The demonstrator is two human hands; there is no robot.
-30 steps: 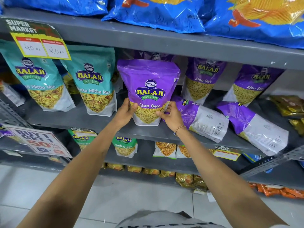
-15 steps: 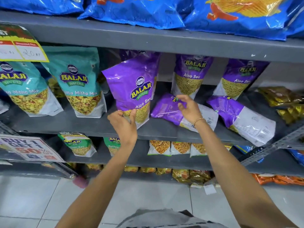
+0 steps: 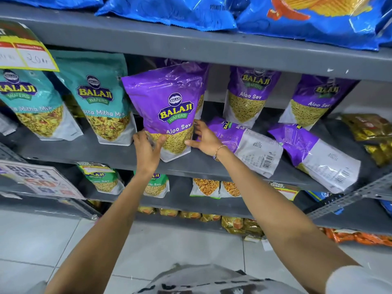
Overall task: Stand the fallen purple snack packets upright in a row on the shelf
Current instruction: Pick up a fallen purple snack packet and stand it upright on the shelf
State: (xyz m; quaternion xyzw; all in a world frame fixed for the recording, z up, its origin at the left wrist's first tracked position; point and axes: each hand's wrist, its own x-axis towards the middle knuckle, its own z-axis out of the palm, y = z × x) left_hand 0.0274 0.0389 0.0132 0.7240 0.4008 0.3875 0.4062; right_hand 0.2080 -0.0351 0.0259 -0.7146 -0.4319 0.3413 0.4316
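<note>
A purple Aloo Sev packet [image 3: 169, 107] stands at the front of the grey middle shelf [image 3: 84, 151], leaning slightly. My left hand [image 3: 148, 149] pinches its lower left corner, thumb on the front. My right hand [image 3: 203, 139] rests with spread fingers against its lower right edge, holding nothing. Two more purple packets lie fallen on their fronts to the right, one near my right hand [image 3: 254, 147] and one further right [image 3: 318, 155]. Behind them, two purple packets stand upright: one [image 3: 250, 94] and another [image 3: 316, 100].
Teal Mitha Mix packets [image 3: 99, 102] stand just left of the held packet. Gold packets [image 3: 369, 128] are piled at the shelf's right end. Blue chip bags [image 3: 191, 11] overhang from the shelf above. Price cards [image 3: 27, 52] hang at the left.
Half a second ago my right hand was on the near fallen packet and the front packet leaned. Now the right hand is back at the front packet's edge, and it stands straighter.
</note>
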